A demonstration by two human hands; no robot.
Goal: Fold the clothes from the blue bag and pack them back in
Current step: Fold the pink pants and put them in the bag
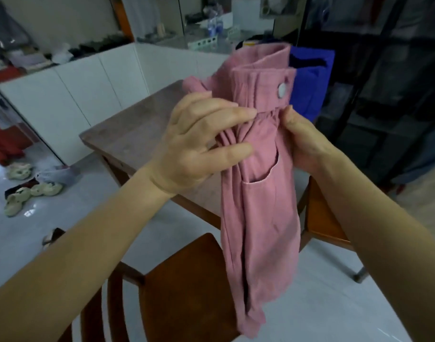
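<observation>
A pink garment, probably trousers or a skirt, is held up in the air above the wooden desk, with its waistband uppermost and the rest hanging down in front of a chair. The hands sit close together just under the waistband. The left hand gathers a bunch of cloth between its fingers and thumb, and the right hand grips the opposite edge with its thumb in front; its fingers are hidden behind the fabric. A pale button marks the waistband, and a patch pocket shows lower down. The blue bag stands on the far side of the desk, behind the garment, with something dark inside it. The cloth looks light, soft and limp, so it will sag and crease wherever it is unsupported. The waistband seems the firmest part. The two waistband corners are likely the best places to hold it, so it can be spread flat on the desk before folding. It is neither slippery nor fragile, though the button adds a small hard lump.
</observation>
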